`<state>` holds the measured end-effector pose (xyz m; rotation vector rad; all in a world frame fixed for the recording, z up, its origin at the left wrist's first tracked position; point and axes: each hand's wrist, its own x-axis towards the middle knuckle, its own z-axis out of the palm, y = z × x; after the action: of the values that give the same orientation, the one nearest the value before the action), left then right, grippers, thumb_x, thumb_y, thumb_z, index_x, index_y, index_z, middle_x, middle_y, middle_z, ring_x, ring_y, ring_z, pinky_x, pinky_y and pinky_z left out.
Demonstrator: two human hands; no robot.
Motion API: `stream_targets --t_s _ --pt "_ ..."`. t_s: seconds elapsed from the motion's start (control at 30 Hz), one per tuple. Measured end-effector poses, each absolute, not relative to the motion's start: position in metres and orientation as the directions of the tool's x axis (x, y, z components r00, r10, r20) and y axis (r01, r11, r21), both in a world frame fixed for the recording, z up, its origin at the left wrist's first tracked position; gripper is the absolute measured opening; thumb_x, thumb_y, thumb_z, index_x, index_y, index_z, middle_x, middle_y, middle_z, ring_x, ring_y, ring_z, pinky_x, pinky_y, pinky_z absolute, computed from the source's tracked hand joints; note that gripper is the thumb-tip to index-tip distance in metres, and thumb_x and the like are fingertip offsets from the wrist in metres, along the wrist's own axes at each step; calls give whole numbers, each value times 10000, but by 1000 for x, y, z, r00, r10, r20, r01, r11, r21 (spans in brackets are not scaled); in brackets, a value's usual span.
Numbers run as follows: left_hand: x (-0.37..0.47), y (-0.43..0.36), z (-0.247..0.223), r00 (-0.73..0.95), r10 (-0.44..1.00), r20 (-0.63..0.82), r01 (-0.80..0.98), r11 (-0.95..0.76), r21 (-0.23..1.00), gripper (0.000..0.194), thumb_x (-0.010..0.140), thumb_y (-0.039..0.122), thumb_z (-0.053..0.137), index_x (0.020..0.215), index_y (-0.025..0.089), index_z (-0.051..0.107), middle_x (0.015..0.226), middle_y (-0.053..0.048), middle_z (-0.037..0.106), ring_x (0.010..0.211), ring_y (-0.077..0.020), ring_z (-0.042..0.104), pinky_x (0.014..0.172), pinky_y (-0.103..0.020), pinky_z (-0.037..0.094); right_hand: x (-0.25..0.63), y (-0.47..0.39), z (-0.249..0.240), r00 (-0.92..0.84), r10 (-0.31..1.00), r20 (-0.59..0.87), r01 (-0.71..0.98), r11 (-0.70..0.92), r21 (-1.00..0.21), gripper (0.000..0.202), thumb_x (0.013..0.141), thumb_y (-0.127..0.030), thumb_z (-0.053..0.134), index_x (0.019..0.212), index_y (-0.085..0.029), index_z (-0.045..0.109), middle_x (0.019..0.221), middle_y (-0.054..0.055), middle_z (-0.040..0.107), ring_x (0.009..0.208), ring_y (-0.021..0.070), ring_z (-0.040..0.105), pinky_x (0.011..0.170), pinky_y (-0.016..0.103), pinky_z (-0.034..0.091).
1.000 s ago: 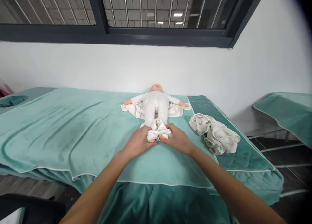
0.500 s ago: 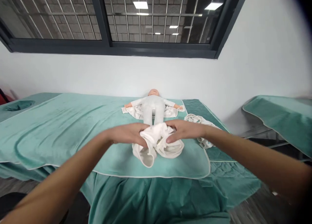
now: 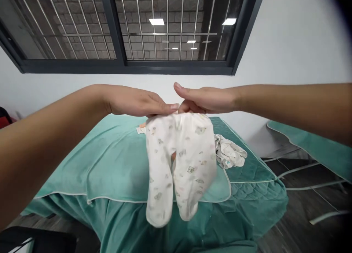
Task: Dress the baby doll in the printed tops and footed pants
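White baby pants with small printed figures hang upright in front of me, both legs dangling over the bed's front edge. My left hand grips the waistband, its thumb pressed along the top near the middle. At the waistband's right half is my right hand, thumb raised off the cloth and fingers curled at the edge, partly hidden. Behind the pants lies a baby doll, nearly all covered; one doll hand shows at the left, on a bit of white cloth.
A crumpled white printed garment lies on the bed at the right. The bed has a green cover. A barred window is in the wall behind. Another green-covered bed stands at the right, and a black seat at lower left.
Both hands have risen with the bunched white cloth, which has dropped open into hanging pants. The doll is now mostly hidden behind them. My right thumb has lifted from the cloth.
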<state>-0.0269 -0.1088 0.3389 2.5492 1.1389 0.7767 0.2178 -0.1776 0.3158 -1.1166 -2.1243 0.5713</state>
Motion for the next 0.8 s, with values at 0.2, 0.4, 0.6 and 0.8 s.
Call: stream_targets --t_s 0.2,0.4,0.6,0.8 --pt "-4 -132 336 705 686 179 583 -705 405 314 775 486 649 773 175 616 737 -15 524 782 -191 590 689 -296 443 238 -164 328 -280 825 492 598 550 -582 365 720 -536 768 752 -185 676 835 6 695 908 216 680 744 354 563" --pt "-2 -125 332 807 587 64 527 -764 373 331 728 512 694 753 191 619 733 -12 555 720 -173 566 649 -274 404 276 -142 323 -214 842 495 673 495 -550 402 773 -560 666 728 -161 685 848 -19 687 851 156 672 726 331 549" --pt "-19 -96 322 766 632 117 601 -769 219 319 746 485 700 697 183 607 672 -15 531 710 -182 556 646 -275 372 316 -132 324 -261 890 373 858 391 -333 474 763 -606 659 637 -150 629 887 -32 697 759 99 665 664 260 522" --pt "-12 -100 326 600 711 367 576 -703 418 370 788 512 683 705 177 550 661 -17 502 732 -184 549 665 -306 417 280 -170 346 -256 930 263 812 355 -464 556 876 -547 484 676 -65 676 989 27 695 891 120 676 740 269 491"
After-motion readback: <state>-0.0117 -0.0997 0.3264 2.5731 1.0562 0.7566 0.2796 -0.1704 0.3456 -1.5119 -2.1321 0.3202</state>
